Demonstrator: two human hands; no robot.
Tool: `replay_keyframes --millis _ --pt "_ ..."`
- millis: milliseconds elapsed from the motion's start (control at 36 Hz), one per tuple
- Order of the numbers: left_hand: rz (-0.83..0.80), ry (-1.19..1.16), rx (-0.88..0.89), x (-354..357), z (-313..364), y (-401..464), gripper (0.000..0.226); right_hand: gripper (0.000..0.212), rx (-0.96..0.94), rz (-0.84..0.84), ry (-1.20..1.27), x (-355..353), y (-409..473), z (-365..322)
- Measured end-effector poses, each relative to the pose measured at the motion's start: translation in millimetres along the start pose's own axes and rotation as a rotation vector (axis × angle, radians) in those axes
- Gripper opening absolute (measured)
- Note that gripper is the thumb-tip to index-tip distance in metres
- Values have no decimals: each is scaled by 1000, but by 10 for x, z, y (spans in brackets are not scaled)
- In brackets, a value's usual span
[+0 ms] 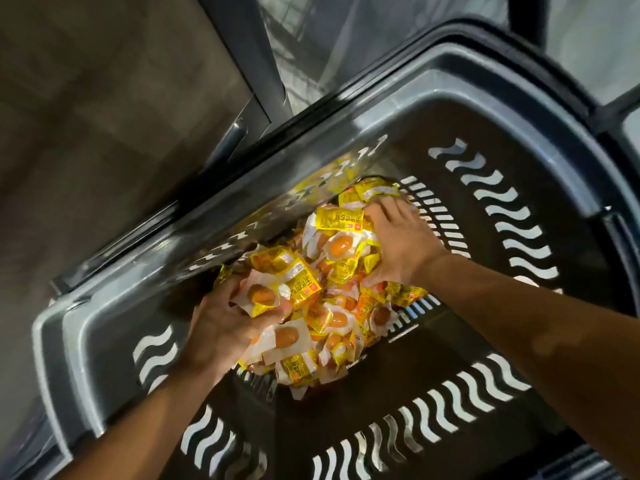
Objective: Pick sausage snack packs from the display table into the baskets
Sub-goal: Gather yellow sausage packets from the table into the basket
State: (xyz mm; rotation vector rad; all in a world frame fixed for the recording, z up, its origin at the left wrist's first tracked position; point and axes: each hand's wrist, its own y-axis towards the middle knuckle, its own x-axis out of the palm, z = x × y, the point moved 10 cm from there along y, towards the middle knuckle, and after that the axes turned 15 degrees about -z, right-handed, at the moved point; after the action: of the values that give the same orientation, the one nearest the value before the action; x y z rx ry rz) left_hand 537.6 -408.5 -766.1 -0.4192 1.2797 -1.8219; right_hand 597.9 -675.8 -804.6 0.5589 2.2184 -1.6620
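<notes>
Now both my hands are down inside the dark grey basket [408, 95], buried in the heap of yellow-and-white sausage snack packs [332, 271] on its slotted floor. My left hand [221, 327] is cupped under the near-left side of the heap, fingers curled up around several packs; one pack with a round orange sausage window lies just above my thumb, another rests against the heel of the palm. My right hand [398, 244] is on the far-right side of the heap, back of the hand upward, fingers bent down into the packs and closing on a bunch of them. Between my two hands more packs lie loose and overlapping. Beyond my right fingertips a few packs reach the basket's far wall, which mirrors their yellow.
</notes>
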Motion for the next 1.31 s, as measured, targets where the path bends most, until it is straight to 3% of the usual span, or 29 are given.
replay_keyframes --millis 139,250,417,528,667,778,861,889,972,1167,1306 --pt "11 26 20 -21 -33 87 65 126 -72 167 -55 98 -53 -110" --pt "49 46 62 -13 16 82 65 98 -117 278 -186 119 -215 -251" --pt "47 54 88 47 124 -78 66 62 -84 149 -14 104 -339 -283" --pt "42 -43 54 60 190 -243 101 53 -23 126 169 45 -529 -169" --pt "69 -122 -13 -5 244 -515 96 39 67 179 404 -65 -913 62" --pt "68 -226 -4 -57 456 -796 54 25 121 258 756 -127 -1276 260" --pt "69 -231 30 -134 702 -1071 73 10 149 329 1080 -138 -1603 316" --pt "75 -241 34 -177 753 -1173 79 16 155 353 1133 -171 -1727 311" --pt "89 -295 67 -289 955 -1562 84 14 156 401 1192 -315 -2133 267" --pt "99 -457 139 -515 1525 -2819 72 9 116 461 1291 -825 -3449 -56" --pt "108 -577 257 -632 1941 -3842 35 7 109 520 1281 -1277 -4479 -286"
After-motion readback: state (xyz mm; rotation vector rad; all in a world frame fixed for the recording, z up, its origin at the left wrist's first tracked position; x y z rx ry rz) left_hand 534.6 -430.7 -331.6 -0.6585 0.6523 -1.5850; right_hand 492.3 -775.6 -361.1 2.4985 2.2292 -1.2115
